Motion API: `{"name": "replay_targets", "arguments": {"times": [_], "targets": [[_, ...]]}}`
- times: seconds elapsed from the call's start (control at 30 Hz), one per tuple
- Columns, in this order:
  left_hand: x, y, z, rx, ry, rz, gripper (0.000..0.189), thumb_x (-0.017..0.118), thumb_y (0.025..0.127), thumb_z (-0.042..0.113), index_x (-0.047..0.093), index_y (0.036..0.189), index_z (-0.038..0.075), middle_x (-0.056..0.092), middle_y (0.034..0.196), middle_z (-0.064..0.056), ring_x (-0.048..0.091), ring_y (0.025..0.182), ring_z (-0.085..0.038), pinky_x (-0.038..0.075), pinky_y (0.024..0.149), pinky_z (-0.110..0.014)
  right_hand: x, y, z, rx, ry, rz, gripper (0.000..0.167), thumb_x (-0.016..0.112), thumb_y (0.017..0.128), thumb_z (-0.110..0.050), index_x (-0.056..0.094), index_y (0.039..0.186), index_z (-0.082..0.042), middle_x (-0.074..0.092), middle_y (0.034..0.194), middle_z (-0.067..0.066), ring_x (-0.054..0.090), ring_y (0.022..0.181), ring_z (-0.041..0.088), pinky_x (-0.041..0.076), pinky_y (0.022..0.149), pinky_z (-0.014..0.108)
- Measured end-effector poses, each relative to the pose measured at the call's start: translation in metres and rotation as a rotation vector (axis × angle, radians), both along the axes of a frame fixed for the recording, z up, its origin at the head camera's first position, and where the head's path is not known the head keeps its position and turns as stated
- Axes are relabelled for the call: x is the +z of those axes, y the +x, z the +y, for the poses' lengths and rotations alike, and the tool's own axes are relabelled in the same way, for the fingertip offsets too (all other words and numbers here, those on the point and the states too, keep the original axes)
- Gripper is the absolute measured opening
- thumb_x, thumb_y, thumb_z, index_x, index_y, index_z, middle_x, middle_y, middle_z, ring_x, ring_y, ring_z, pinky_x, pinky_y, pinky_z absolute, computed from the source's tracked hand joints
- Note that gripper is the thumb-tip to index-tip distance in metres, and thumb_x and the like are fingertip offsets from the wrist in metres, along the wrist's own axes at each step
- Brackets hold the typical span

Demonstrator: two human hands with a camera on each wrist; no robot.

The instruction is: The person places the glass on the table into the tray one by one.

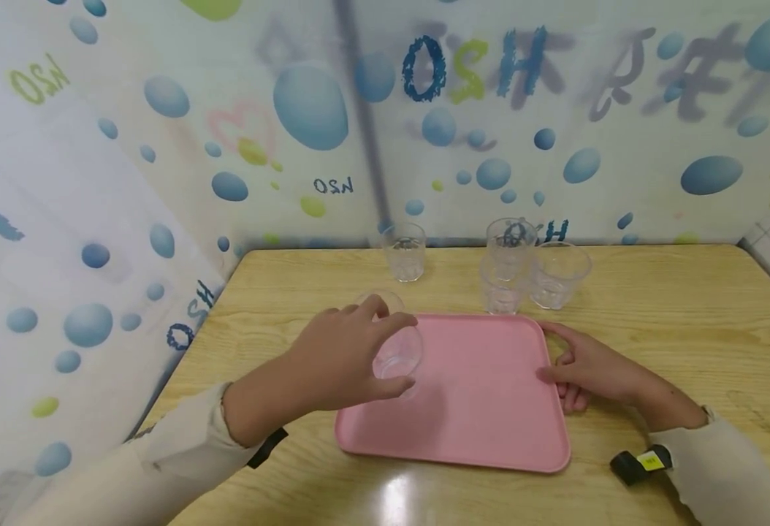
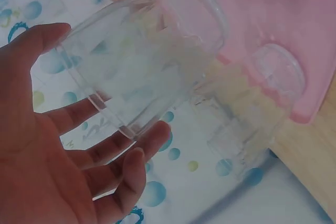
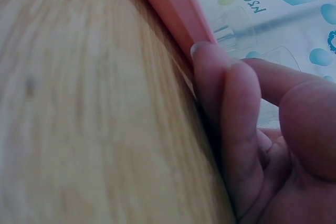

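Note:
My left hand [image 1: 352,351] curls round a clear drinking glass [image 1: 398,354] above the left part of a pink tray [image 1: 483,409]. In the left wrist view, the thumb and fingers lie about the near end of this glass [image 2: 152,61]. Beside it is a second clear glass [image 2: 247,114] by the tray's edge, mostly hidden behind my hand in the head view. My right hand [image 1: 589,372] holds the tray's right edge, its thumb on the rim and other fingers bent against the side. The right wrist view shows the fingers [image 3: 241,119] at the tray's edge [image 3: 178,14].
Behind the tray's right corner, several clear glasses [image 1: 510,270] stand close together. Another glass [image 1: 406,252] stands alone near the back edge of the wooden table [image 1: 674,307]. A wall covering with blue and green dots [image 1: 313,109] rises behind and to the left.

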State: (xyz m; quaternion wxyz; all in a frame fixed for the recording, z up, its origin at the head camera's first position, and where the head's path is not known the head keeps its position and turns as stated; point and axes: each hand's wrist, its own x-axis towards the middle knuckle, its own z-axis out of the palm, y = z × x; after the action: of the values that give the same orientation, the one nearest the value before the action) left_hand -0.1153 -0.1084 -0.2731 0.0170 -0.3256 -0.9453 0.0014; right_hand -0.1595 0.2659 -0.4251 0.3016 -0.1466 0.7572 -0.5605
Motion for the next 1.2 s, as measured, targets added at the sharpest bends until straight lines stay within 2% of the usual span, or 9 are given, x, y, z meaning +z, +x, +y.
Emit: {"name": "replay_targets", "arguments": {"times": [0.23, 0.4, 0.6, 0.7, 0.83, 1.2], "targets": [[-0.011, 0.006, -0.011, 0.013, -0.009, 0.007, 0.066, 0.071, 0.079, 0.065, 0.059, 0.133, 0.029, 0.061, 0.113, -0.003, 0.056, 0.066, -0.015, 0.05, 0.062, -0.036, 0.001, -0.001, 0.001, -0.014, 0.027, -0.001, 0.094, 0.065, 0.098, -0.019, -0.004, 0.16, -0.01, 0.066, 0.069, 0.011, 0.067, 0.051, 0.018, 0.057, 0.051, 0.047], [-0.021, 0.008, -0.017, 0.006, -0.001, 0.027, 0.063, 0.073, 0.079, 0.063, 0.061, 0.129, 0.027, 0.062, 0.11, -0.004, 0.056, 0.064, -0.014, 0.051, 0.06, -0.035, 0.0, -0.002, 0.001, 0.001, 0.019, 0.004, 0.092, 0.064, 0.098, -0.018, -0.003, 0.16, -0.009, 0.067, 0.069, 0.011, 0.068, 0.051, 0.018, 0.057, 0.052, 0.049], [-0.028, 0.007, -0.02, 0.023, 0.004, -0.043, 0.065, 0.072, 0.08, 0.063, 0.06, 0.132, 0.027, 0.062, 0.114, -0.005, 0.053, 0.063, -0.012, 0.047, 0.057, -0.033, 0.001, -0.001, 0.0, 0.009, 0.009, 0.0, 0.092, 0.064, 0.098, -0.018, -0.003, 0.16, -0.009, 0.067, 0.068, 0.011, 0.068, 0.051, 0.018, 0.057, 0.052, 0.048], [-0.032, 0.007, -0.022, 0.023, 0.004, -0.049, 0.065, 0.072, 0.08, 0.064, 0.06, 0.132, 0.027, 0.061, 0.113, -0.005, 0.052, 0.062, -0.011, 0.045, 0.055, -0.031, 0.002, -0.002, -0.001, 0.008, 0.009, -0.003, 0.092, 0.064, 0.098, -0.018, -0.003, 0.16, -0.009, 0.067, 0.068, 0.012, 0.067, 0.051, 0.018, 0.057, 0.052, 0.047], [-0.035, 0.008, -0.023, 0.019, 0.001, -0.028, 0.064, 0.073, 0.079, 0.063, 0.06, 0.13, 0.027, 0.062, 0.111, -0.004, 0.054, 0.063, -0.012, 0.046, 0.055, -0.032, 0.001, -0.002, -0.001, 0.008, 0.008, -0.004, 0.092, 0.064, 0.099, -0.018, -0.003, 0.16, -0.01, 0.067, 0.068, 0.012, 0.067, 0.05, 0.018, 0.057, 0.052, 0.047], [-0.039, 0.009, -0.024, 0.022, -0.018, -0.036, 0.066, 0.073, 0.079, 0.062, 0.059, 0.132, 0.026, 0.062, 0.111, -0.005, 0.055, 0.066, -0.014, 0.048, 0.057, -0.035, 0.0, -0.001, -0.002, 0.012, 0.011, -0.004, 0.092, 0.064, 0.098, -0.018, -0.003, 0.16, -0.01, 0.067, 0.068, 0.012, 0.068, 0.05, 0.018, 0.057, 0.052, 0.048]]}}
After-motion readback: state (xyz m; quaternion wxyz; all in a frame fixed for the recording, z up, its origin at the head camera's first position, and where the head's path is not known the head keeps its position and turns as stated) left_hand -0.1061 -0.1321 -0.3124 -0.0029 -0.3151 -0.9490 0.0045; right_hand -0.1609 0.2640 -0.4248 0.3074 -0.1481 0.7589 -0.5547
